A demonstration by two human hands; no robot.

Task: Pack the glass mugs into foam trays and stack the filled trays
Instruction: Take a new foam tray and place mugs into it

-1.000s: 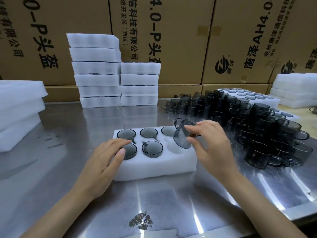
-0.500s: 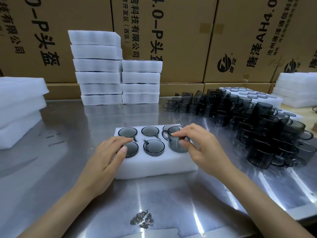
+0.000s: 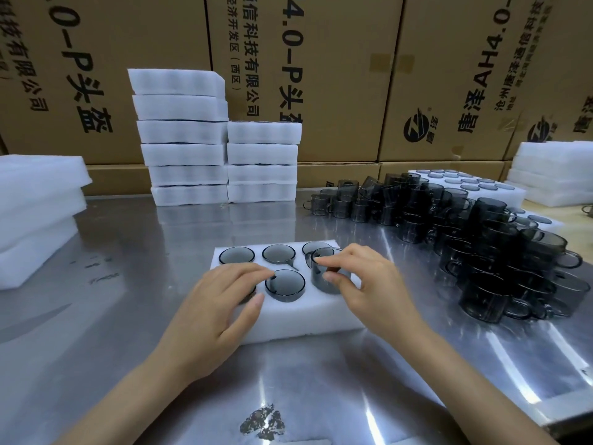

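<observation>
A white foam tray [image 3: 298, 319] lies on the steel table in front of me, its holes filled with smoky grey glass mugs. My right hand [image 3: 369, 284] pinches the rim of the glass mug [image 3: 322, 277] standing upright in the front right hole, still high out of the foam. My left hand [image 3: 218, 303] rests on the tray's front left corner and covers the mug there. The front middle mug [image 3: 285, 284] sits low in its hole. A big heap of loose mugs [image 3: 475, 239] lies to the right.
Two stacks of filled foam trays [image 3: 221, 149] stand at the back, in front of cardboard boxes [image 3: 321, 59]. Foam sheets [image 3: 35, 213] are piled at the left edge. More trays [image 3: 552, 175] sit at the far right. The table's front right edge [image 3: 571, 415] is near.
My right hand has turned the tilted mug upright and lowered it into the front right hole of the tray. My left hand has stayed on the tray.
</observation>
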